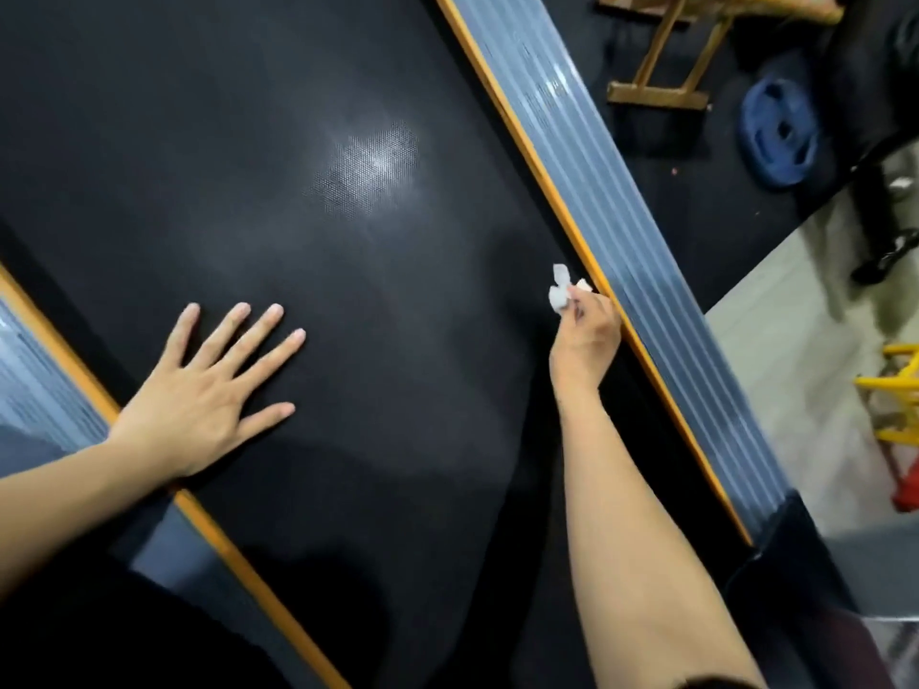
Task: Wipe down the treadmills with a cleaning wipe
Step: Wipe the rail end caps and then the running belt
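Pinching a small crumpled cleaning wipe [561, 289] at its fingertips, the right hand [587, 335] sits at the far right margin of the treadmill belt [308, 201], just beside the orange trim strip [572, 226]; fingers curled round the wad, most of the wipe bunched and standing proud of the grip, so little of it looks to be in contact with the surface; whether it touches the belt at all cannot be told.

Item, left hand [214, 395]: flat on the belt, fingers straight and spread, holding nothing; reads as a brace for the leaning body.

Item, ribbed grey side rail [616, 201]: runs outside the orange strip, on the right; a matching rail [45, 385] and strip show at lower left.

Item, belt: black, textured, one bright glare patch toward its middle.

Item, surroundings: blue weight plate [778, 136] and a yellow-brown frame [661, 67] on the dark floor beyond the rail.

Handling note, as judgement: the step in hand is the belt edge and trim; better done by opening the wad flatter under the fingers; pressing down; drawing long strokes parallel to the strip; keeping the left palm planted; turning the wipe when soiled.
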Demonstrator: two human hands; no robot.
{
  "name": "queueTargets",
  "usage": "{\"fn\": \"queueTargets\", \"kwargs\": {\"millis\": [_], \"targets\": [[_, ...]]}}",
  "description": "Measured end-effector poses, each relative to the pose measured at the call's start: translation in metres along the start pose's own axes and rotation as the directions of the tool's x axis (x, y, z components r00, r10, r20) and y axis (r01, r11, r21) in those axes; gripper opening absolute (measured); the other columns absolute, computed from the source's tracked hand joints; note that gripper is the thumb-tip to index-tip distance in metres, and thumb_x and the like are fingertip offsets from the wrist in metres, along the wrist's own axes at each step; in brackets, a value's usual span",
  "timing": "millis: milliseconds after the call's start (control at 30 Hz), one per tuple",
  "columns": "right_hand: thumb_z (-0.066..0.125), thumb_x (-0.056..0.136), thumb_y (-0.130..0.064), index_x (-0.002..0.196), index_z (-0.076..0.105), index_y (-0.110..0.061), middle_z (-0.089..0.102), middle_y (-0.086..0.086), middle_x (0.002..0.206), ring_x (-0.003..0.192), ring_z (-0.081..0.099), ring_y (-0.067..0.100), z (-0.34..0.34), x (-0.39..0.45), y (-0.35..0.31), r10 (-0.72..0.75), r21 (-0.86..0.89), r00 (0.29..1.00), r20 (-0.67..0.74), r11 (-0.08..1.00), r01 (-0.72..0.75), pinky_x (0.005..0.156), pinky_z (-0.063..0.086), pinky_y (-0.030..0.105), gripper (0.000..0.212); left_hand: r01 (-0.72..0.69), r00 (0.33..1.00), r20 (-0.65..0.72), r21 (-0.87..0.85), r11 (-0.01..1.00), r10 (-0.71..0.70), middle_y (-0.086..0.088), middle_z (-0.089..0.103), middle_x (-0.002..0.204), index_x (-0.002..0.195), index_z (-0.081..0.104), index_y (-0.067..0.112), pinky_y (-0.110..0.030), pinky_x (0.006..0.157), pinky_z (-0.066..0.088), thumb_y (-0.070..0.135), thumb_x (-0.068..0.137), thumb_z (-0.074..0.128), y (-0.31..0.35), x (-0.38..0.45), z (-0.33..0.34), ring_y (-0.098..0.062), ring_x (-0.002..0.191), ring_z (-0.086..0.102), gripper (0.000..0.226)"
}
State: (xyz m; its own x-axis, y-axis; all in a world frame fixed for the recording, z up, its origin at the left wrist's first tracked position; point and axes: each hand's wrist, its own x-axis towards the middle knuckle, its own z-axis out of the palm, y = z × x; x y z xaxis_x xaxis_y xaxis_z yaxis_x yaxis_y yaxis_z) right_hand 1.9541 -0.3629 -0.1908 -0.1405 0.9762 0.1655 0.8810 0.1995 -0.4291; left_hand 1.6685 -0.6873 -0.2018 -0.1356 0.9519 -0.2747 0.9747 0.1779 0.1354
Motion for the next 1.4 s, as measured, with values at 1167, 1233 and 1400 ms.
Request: {"fn": "queueTargets", "kwargs": {"millis": [1167, 1233, 1400], "targets": [[0.056, 0.100, -0.013, 0.121, 0.069, -0.027, 0.067, -0.004, 0.111, 0.096, 0.061, 0.016, 0.029, -0.147, -0.115, -0.727, 0.259, 0.608, 0.320, 0.684, 0.682, 0.093, 0.048, 0.031, 0.028, -0.048, 0.997, 0.048, -0.102, 0.994, 0.053, -0.008, 0.013, 0.171, 0.163, 0.018, 0.027, -0.057, 0.126, 0.012, 0.080, 0.076, 0.045, -0.032, -0.011, -0.014, -0.034, 0.156, 0.015, 0.106], [0.057, 0.094, -0.007, 0.114, 0.071, -0.025, 0.071, -0.001, 0.103, 0.092, 0.061, 0.013, 0.024, -0.085, -0.095, -0.612, 0.161, 0.767, 0.194, 0.791, 0.590, 0.097, 0.040, 0.013, 0.031, -0.034, 0.994, 0.099, -0.055, 0.998, 0.039, -0.005, 0.008, 0.172, 0.164, 0.011, 0.034, -0.061, 0.124, 0.012, 0.090, 0.067, 0.044, -0.043, -0.017, -0.020, -0.034, 0.157, 0.011, 0.116], [0.058, 0.086, 0.009, 0.106, 0.071, -0.012, 0.069, 0.009, 0.099, 0.086, 0.052, 0.021, 0.019, -0.078, -0.093, -0.325, 0.043, 0.945, 0.028, 0.945, 0.324, 0.086, 0.048, 0.031, 0.032, -0.038, 0.980, 0.196, -0.045, 0.998, 0.046, -0.003, -0.010, 0.172, 0.162, -0.008, 0.037, -0.064, 0.123, 0.001, 0.093, 0.056, 0.063, -0.047, -0.013, -0.019, -0.034, 0.157, -0.004, 0.140]]}}
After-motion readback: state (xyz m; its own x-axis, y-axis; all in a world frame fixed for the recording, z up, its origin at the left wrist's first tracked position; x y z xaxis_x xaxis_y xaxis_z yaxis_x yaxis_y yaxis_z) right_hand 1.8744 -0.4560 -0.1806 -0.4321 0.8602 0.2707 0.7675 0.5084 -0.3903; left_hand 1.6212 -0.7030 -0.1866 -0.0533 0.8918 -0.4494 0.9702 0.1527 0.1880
